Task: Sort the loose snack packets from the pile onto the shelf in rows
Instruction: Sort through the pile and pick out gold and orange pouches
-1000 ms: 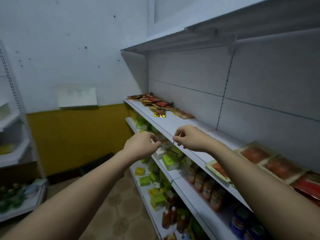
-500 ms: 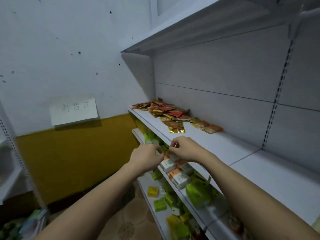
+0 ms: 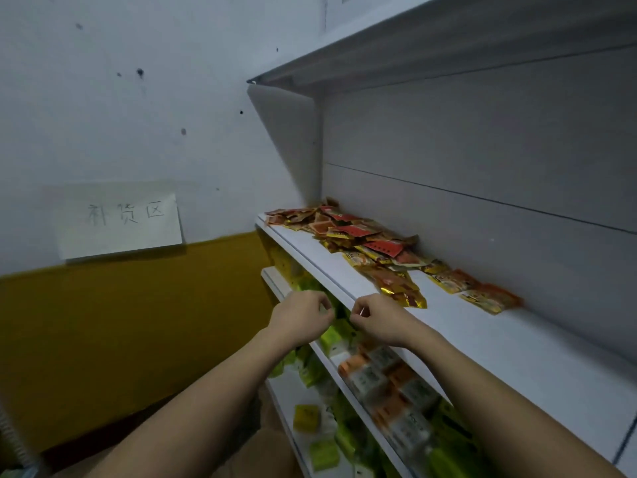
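On the wall to my left I see a white paper sign taped just above the yellow band, with three handwritten characters: 补货区. The snack packets heaped on the shelf carry printing, as do the boxes on the shelf below, but it is too blurred for me to read.

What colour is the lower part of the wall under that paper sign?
Mustard yellow lower wall, clearest in the head view.
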### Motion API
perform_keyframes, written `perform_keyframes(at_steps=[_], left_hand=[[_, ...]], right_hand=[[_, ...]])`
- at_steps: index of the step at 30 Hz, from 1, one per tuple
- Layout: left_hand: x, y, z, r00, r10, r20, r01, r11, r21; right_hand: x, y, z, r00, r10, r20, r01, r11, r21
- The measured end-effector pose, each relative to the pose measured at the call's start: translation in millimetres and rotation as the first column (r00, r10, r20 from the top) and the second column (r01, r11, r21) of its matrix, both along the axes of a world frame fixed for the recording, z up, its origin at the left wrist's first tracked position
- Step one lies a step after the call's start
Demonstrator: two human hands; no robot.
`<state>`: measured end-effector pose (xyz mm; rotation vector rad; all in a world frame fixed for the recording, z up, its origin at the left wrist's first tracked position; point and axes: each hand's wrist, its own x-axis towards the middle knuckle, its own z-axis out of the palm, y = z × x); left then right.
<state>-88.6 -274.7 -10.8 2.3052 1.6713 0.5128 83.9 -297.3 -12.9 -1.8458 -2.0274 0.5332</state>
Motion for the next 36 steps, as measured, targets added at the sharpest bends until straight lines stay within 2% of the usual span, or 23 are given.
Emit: perform_keyframes(at_steps=[6, 11, 14, 19, 24, 28, 30, 34, 36], left_hand=[[-32.4, 105.9, -30.5, 0.991, -0.123, 0.056, 0.125, 0.991, -0.045], [-47.8, 180.5, -43.5, 0.981, -0.183, 0.065, 0.187, 0.980, -0.068], [-35.5, 216.7, -51.2, 0.966, -0.242, 0.092, 0.251, 0.962, -0.107], [-0.7, 265.5, -57.9, 0.929, -0.345, 0.133, 0.356, 0.932, -0.063], [35.8, 311.1, -63.8, 0.907, -0.392, 0.155, 0.393, 0.919, 0.027], [74.4, 345.9, -74.7, 0.855, -0.499, 0.143, 0.478, 0.864, 0.161], [98.3, 362.3, -82.6, 0.821, -0.555, 0.134, 0.515, 0.821, 0.247], [142.7, 377.9, -99.3, 0.761, -0.632, 0.148, 0.504, 0.719, 0.480], [161.1, 383.7, -106.3, 0.729, -0.672, 0.126, 0.523, 0.667, 0.530]], right_hand=[[-38.5, 94.9, -21.2, 0.995, -0.104, 0.003, 0.104, 0.994, -0.026], [-54.2, 144.3, -30.5, 0.973, -0.197, -0.121, 0.202, 0.979, 0.033], [-37.8, 165.1, -32.4, 0.947, -0.279, -0.159, 0.289, 0.957, 0.042], [29.0, 203.3, -28.1, 0.804, -0.519, -0.289, 0.568, 0.814, 0.119], [101.6, 247.8, -39.2, 0.649, -0.713, -0.264, 0.758, 0.637, 0.142], [132.1, 280.9, -48.7, 0.580, -0.787, -0.208, 0.814, 0.573, 0.101], [140.0, 295.9, -53.8, 0.593, -0.788, -0.168, 0.805, 0.583, 0.109], [151.7, 319.0, -72.0, 0.687, -0.723, -0.072, 0.725, 0.674, 0.142], [160.7, 326.3, -77.2, 0.691, -0.722, -0.025, 0.719, 0.683, 0.125]])
